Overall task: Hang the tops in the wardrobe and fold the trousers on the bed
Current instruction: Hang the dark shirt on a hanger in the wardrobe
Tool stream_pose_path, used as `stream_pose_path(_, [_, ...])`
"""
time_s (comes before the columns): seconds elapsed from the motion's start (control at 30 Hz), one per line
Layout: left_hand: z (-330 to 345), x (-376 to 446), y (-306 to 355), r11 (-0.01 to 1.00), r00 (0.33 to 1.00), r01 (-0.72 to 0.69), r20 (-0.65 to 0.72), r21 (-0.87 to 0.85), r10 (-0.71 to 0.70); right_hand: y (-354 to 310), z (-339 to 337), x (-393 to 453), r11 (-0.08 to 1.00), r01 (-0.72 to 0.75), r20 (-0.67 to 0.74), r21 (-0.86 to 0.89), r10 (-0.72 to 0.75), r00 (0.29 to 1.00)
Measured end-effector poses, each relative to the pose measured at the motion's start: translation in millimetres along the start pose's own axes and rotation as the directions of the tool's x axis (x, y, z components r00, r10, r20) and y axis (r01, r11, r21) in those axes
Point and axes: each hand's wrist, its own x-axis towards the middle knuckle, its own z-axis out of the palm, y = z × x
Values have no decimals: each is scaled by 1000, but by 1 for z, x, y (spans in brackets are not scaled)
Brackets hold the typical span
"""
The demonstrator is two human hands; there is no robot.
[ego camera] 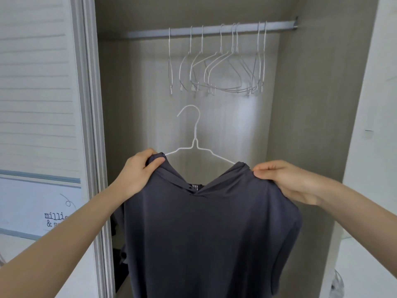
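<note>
A dark grey top [210, 229] hangs on a white wire hanger [194, 134] that I hold up in front of the open wardrobe [305, 117]. My left hand [139, 171] grips the top's left shoulder, over the hanger's end. My right hand [285, 179] pinches the right shoulder fabric. The hanger's hook points left and stands well below the wardrobe rail [210, 30], apart from it. No trousers or bed are in view.
Several bare white wire hangers [223, 67] hang bunched on the rail, from its middle to the right. A sliding door [43, 117] with printed lettering stands at the left. The wardrobe's right side panel and a white surface [369, 147] are at the right.
</note>
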Motion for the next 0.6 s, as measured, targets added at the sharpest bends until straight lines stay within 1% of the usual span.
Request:
stream_pose_path(0.07, [4, 7, -7, 1000, 1000, 18, -11, -13, -18, -2, -2, -4, 985, -19, -28, 171, 24, 999])
stream_pose_path(0.1, [7, 13, -7, 1000, 999, 29, -14, -13, -29, -4, -2, -6, 976, -14, -41, 217, 23, 999])
stream_pose_path(0.2, [17, 32, 5, 997, 997, 76, 9, 7, -76, -13, 1, -17, 973, 21, -90, 230, -1, 996])
stream_pose_path(0.27, [27, 44, 20, 997, 996, 75, 39, -13, -75, -21, 2, -28, 974, 40, -134, 222, -11, 991])
stream_pose_path(0.3, [33, 49, 27, 996, 997, 62, 58, -59, -59, -25, 0, -33, 973, 36, -159, 230, 1, 987])
stream_pose_path(0.37, [45, 57, 39, 987, 995, 13, 101, -163, 4, -33, -4, -45, 962, -13, -197, 272, 69, 978])
stream_pose_path(0.47, [65, 59, 59, 954, 968, -54, 218, -296, 122, -48, -14, -65, 919, -69, -224, 388, 166, 960])
stream_pose_path(0.53, [78, 56, 78, 919, 932, -54, 310, -390, 187, -57, -21, -76, 890, -37, -258, 455, 172, 951])
stream_pose_path(0.6, [91, 51, 99, 875, 888, -23, 392, -483, 240, -65, -26, -82, 879, 19, -335, 476, 162, 928])
